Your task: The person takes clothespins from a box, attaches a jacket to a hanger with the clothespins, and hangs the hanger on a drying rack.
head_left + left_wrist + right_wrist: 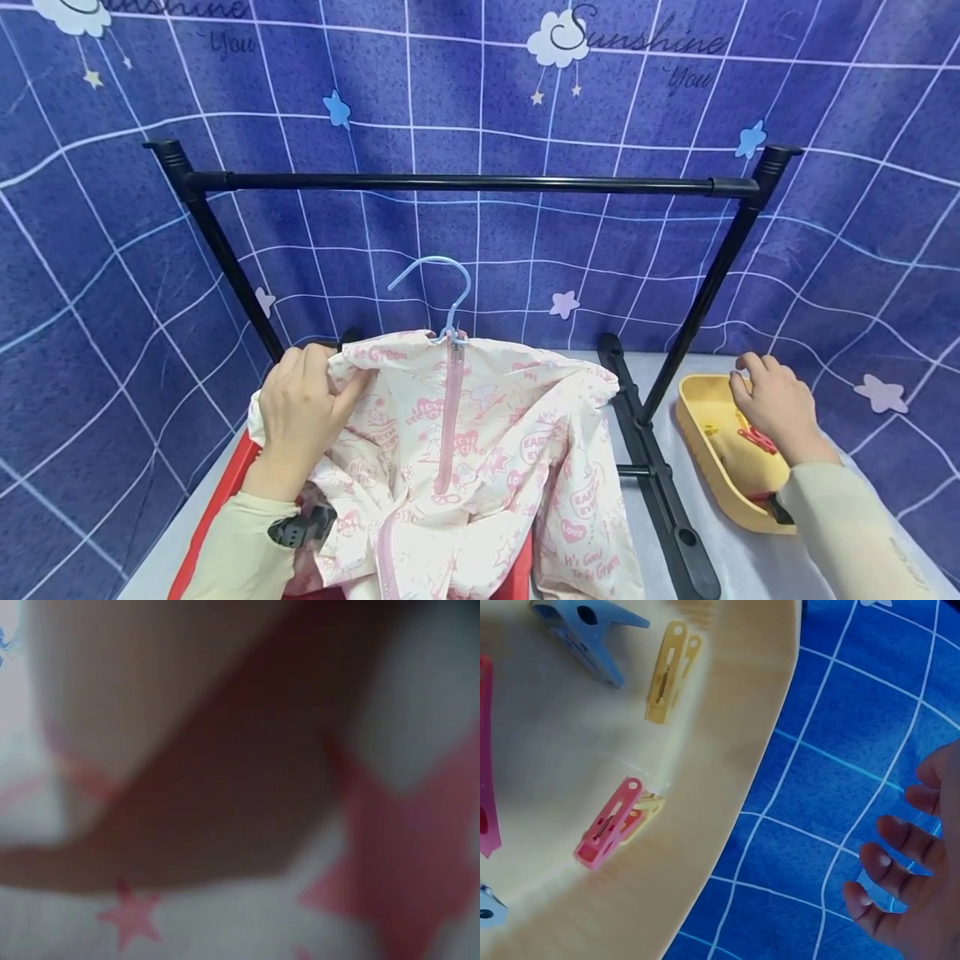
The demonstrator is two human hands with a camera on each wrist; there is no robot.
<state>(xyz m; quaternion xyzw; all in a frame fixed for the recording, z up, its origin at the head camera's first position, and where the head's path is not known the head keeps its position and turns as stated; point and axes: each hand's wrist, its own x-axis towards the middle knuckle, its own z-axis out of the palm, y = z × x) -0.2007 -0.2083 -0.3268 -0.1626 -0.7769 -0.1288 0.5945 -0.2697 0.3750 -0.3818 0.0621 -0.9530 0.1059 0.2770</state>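
A white jacket with pink print (495,417) hangs on a blue hanger (459,287), whose hook rises above the collar. The left hand (300,408) pinches the jacket at the shoulder on the left, thumb in front. In the left wrist view, blurred skin covers much of the printed fabric (67,922). Over the back of a yellow basket (712,467) is the right hand (780,408), fingers loosely bent and holding nothing. Clothespins in pink (607,825), yellow (664,682) and blue (585,634) lie in the basket in the right wrist view.
A black rack's crossbar (465,183) spans above the jacket, and its right foot (660,500) stands between jacket and basket. Under the jacket is a red container (217,517). Behind everything hangs a blue grid-patterned cloth (525,108).
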